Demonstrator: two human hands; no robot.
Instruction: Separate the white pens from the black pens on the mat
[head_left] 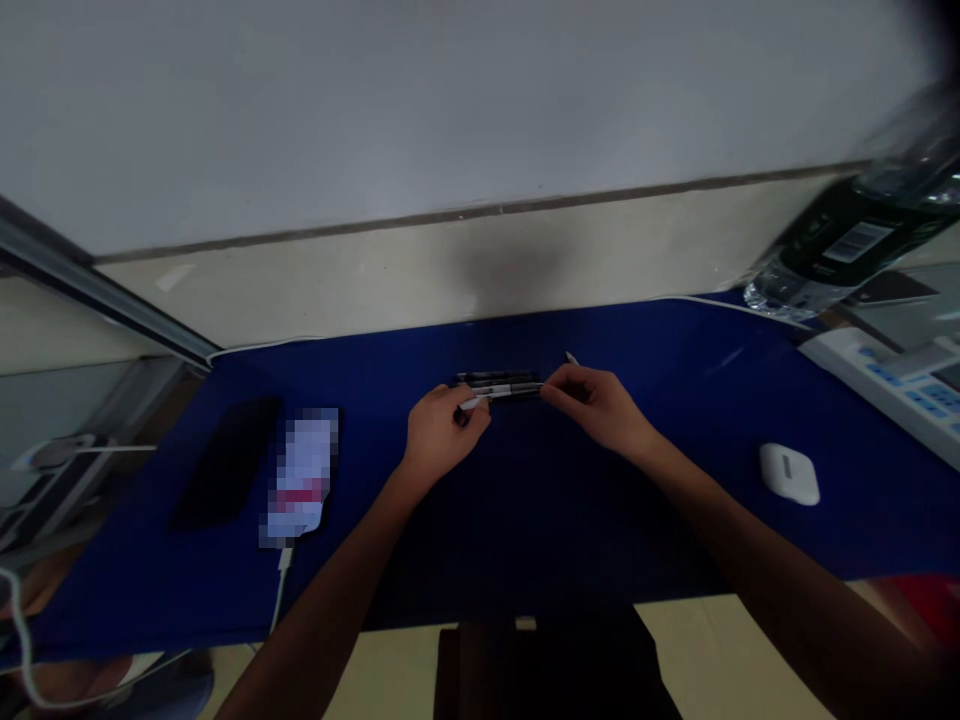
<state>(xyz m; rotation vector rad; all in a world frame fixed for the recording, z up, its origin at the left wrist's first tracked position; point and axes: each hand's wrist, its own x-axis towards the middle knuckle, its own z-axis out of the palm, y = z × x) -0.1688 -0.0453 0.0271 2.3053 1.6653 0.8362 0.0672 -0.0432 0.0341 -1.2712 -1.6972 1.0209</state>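
Observation:
Several dark and clear-barrelled pens (499,379) lie side by side on the blue mat, between my two hands. My left hand (439,432) is closed, thumb and fingers around a pen with a white barrel and black end (472,403), at the left ends of the row. Close to the row's right ends, my right hand (600,405) is closed in a pinch. A short dark pen end (571,357) sticks out behind its knuckles; the rest of that pen is hidden by the hand. A thin light tip (541,386) shows at its fingertips.
On the left of the blue mat (540,520) lie a lit phone (304,470) with a white cable and a dark slab (227,462). A white earbud case (789,474), a plastic bottle (840,245) and a white keypad device (900,385) are at right. A wall stands behind.

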